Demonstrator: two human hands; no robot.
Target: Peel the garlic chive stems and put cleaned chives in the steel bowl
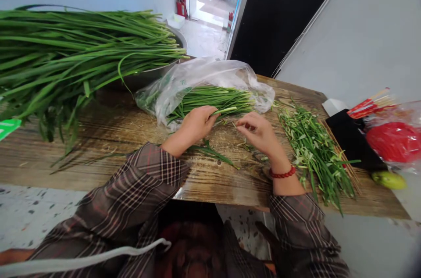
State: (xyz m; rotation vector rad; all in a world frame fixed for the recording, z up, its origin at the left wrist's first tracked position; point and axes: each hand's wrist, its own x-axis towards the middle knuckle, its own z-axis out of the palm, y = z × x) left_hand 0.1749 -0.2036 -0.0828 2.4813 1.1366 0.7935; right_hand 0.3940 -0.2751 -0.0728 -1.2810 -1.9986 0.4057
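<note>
Long green stalks (226,110) stick out of my left hand (197,125), whose fingers are closed round them. To their right, my right hand (258,132) has its thumb and fingers pinched together by a thin pale scrap, with a red bead bracelet on the wrist. Just beyond both hands, a bundle of green stalks (210,97) lies in a clear plastic bag (226,69). A few loose green stalks (213,153) rest on the wooden table (210,181) below my hands.
A big heap of long green leaves (98,45) fills a metal bowl (181,41) at the left. Trimmed leaf scraps (315,146) are piled at the right. Beyond them are a black box (355,142), a red bundle in plastic (394,141) and a yellow-green object (390,179).
</note>
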